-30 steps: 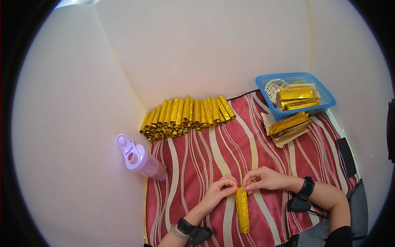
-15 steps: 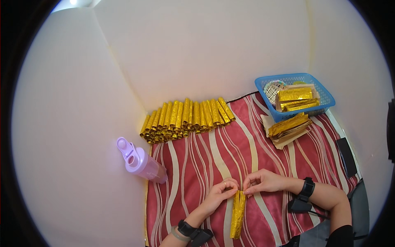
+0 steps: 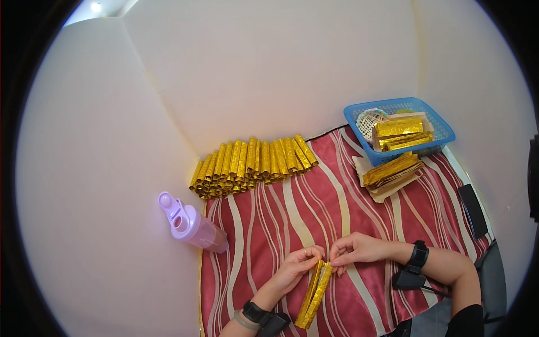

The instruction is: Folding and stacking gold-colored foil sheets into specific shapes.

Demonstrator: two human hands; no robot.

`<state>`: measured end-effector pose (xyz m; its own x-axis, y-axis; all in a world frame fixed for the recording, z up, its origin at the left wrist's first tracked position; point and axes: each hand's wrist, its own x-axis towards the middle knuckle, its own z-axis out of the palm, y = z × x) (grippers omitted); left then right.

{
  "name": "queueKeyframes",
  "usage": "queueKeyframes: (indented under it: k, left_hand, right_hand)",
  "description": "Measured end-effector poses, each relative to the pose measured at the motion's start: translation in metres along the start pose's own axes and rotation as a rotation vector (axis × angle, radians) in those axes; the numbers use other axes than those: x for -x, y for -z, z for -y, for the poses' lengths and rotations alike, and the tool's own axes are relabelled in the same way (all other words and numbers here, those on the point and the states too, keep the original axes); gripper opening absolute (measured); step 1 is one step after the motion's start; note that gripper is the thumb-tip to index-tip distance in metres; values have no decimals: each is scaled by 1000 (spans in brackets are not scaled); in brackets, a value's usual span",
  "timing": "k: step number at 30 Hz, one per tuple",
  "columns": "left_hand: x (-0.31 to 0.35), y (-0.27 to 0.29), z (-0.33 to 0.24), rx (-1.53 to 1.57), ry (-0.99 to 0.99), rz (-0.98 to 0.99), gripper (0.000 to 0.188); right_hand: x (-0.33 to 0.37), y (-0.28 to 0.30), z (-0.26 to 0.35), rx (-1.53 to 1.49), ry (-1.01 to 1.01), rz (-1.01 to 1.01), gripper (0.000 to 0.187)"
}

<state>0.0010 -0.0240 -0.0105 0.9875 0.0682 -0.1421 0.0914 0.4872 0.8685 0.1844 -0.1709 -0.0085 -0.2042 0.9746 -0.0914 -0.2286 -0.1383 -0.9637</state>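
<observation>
Between my hands is a gold foil paper strip (image 3: 314, 295), folded lengthwise with a pale slit down its middle. Its top end is pinched by my left hand (image 3: 300, 265) on one edge and my right hand (image 3: 355, 251) on the other. The lower end slants toward me and to the left, over the cloth. Against the far wall lies a pile of rolled gold paper tubes (image 3: 255, 160), stacked side by side. A stack of gold foil paper sheets (image 3: 390, 173) rests at the right, beyond my right hand.
A blue plastic basket (image 3: 357, 130) at the far right holds more gold paper and a woven white item (image 3: 370, 122). A lilac shaker bottle (image 3: 196, 226) stands at the left edge. A black phone-like slab (image 3: 473, 210) lies at the right edge of the striped red cloth (image 3: 269, 224).
The gold paper strip has swung its lower end to the left and its slit has spread wider. Both hands stay nearly in place at its top. The view has shifted slightly.
</observation>
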Motion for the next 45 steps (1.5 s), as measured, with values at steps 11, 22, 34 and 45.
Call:
queueKeyframes:
  k: [11, 22, 34, 45]
  left_hand:
    - [-1, -9, -1, -164, -58, -21, 10]
    - [2, -6, 1, -92, -174, 22, 10]
    - [3, -6, 1, -46, -167, 10, 6]
    - [3, -9, 2, -76, -126, -48, 15]
  right_hand:
    - [0, 3, -5, -73, 28, 39, 17]
    - [1, 0, -1, -12, 96, 37, 17]
    - [2, 0, 0, 3, 90, 53, 17]
    - [3, -1, 1, 39, 68, 64, 19]
